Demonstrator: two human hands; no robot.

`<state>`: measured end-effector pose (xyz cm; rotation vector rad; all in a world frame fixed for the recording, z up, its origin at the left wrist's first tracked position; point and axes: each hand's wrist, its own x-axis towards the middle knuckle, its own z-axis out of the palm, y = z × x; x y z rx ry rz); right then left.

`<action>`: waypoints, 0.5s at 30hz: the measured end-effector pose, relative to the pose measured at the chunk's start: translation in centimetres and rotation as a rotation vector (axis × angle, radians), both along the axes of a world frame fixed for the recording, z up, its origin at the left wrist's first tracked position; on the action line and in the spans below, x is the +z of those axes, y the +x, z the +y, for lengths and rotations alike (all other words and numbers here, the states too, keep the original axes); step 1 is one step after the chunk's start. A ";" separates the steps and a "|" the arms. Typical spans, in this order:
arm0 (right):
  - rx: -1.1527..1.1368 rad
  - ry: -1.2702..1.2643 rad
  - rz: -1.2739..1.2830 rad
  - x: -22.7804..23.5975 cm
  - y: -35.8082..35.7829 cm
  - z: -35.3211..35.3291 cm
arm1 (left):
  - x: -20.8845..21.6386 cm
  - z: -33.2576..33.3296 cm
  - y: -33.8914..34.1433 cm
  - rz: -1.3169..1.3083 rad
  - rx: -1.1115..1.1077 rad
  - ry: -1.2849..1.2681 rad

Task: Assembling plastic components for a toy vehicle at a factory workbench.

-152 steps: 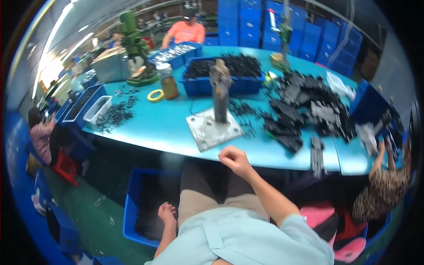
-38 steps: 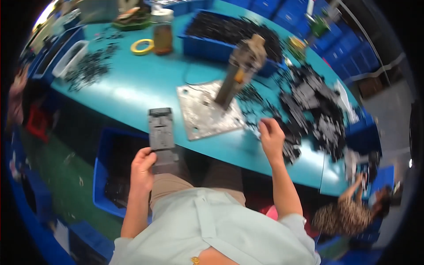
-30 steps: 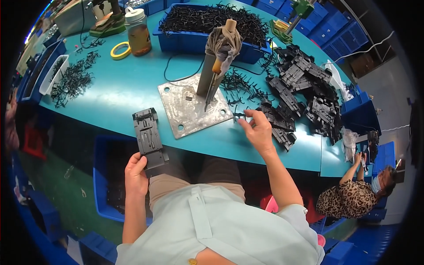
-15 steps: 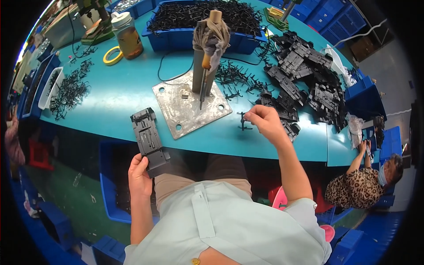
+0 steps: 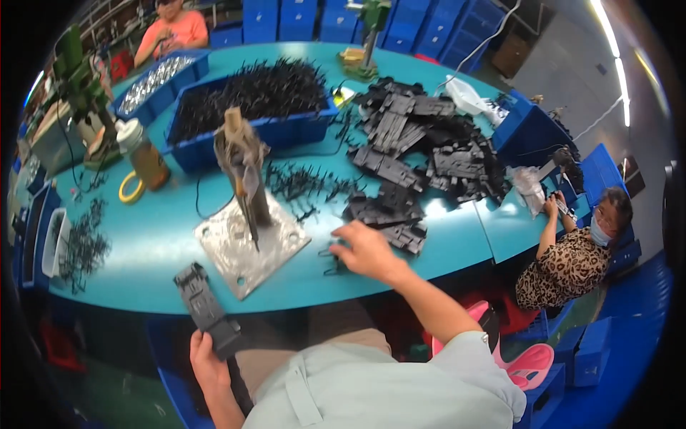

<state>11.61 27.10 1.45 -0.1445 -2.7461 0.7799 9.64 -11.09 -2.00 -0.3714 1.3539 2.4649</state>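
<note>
The left hand pinches the near end of a black panel between the thumb and fingers that are mostly hidden beneath. The panel juts forward from those fingers, tilted to the left, its far end seen over the table's front edge.

The right hand is over the table, forefinger and thumb slightly parted at the tips. A thin black clip shows just beside the thumb tip; blur hides whether the fingers grip it.

Between the two hands, and a little beyond them, a steel plate blocks the straight way across. From it rises a post wrapped at the top in cloth, with a pointed tool hanging down its near side.

Just right of the right fingers and beyond them, more panels lie in a heap. Straight beyond those fingers are loose clips, and past these, to the left, a blue bin heaped with black pieces. Well beyond the left fingers stand a jar and a yellow ring. Well to the right of both hands, a co-worker sits at the table.
</note>
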 end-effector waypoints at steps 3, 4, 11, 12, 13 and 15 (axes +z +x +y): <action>-0.080 -0.020 0.003 1.2 1.1 -1.1 | -0.7 -0.2 0.0 -0.009 0.063 0.021; -0.096 -0.012 -0.004 1.2 1.5 -1.2 | -0.5 0.0 0.1 -0.001 0.065 0.018; -0.098 0.031 0.009 -0.5 1.8 -1.3 | -0.2 0.7 -0.2 0.033 0.113 0.029; -0.079 0.034 0.049 -0.7 1.8 -1.1 | 0.1 1.1 -0.3 0.029 0.120 0.037; -0.060 0.027 0.072 -0.8 1.9 -1.0 | 0.0 1.3 -0.3 0.039 0.129 0.052; -0.028 -0.011 0.099 -0.4 1.8 -1.1 | 0.6 1.5 -0.1 0.057 0.145 0.063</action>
